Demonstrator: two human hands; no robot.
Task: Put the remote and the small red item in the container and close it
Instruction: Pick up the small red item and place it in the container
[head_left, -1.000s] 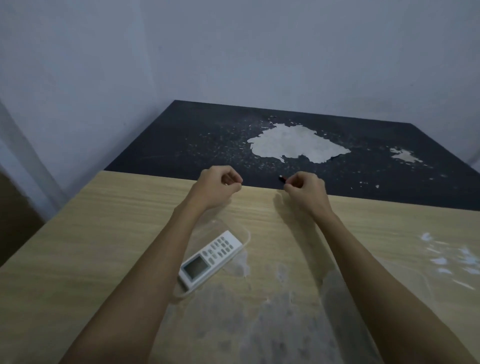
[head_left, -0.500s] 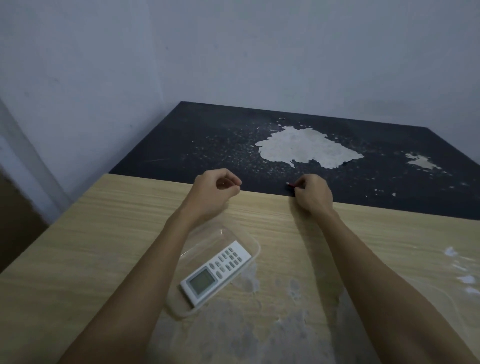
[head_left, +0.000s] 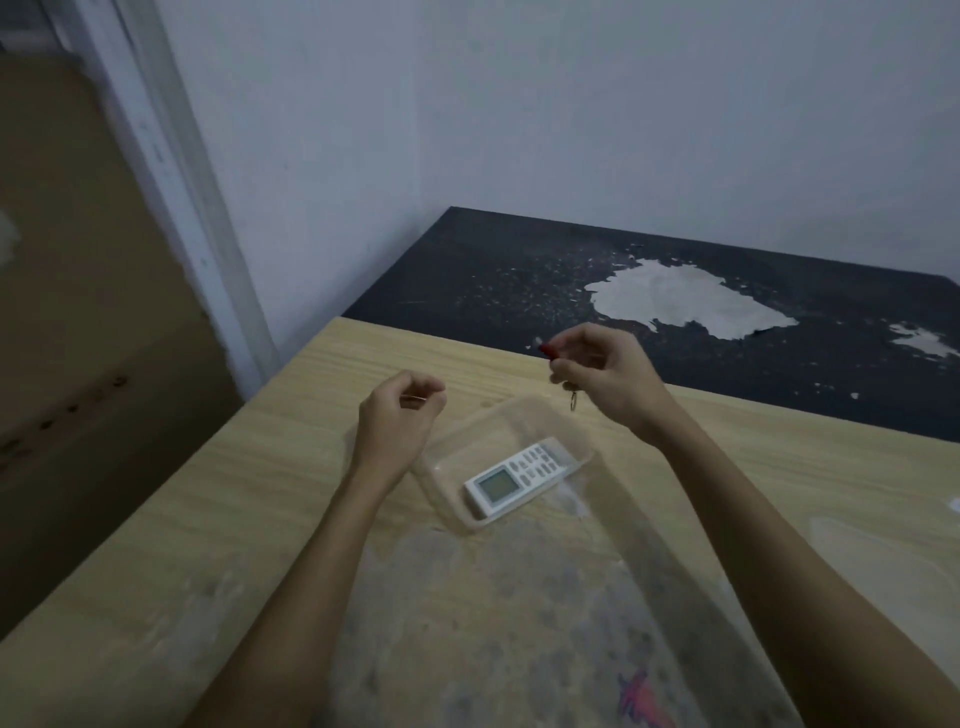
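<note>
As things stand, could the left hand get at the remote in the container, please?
Probably yes: the left hand hovers beside the open container, the remote lies uncovered inside, and nothing sits between them.

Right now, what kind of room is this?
Probably a spare room or makeshift work corner, not a lab. Bare painted wall, a door frame at left, and a wood-grain table pushed against a black table with its surface peeling off in patches.
</note>
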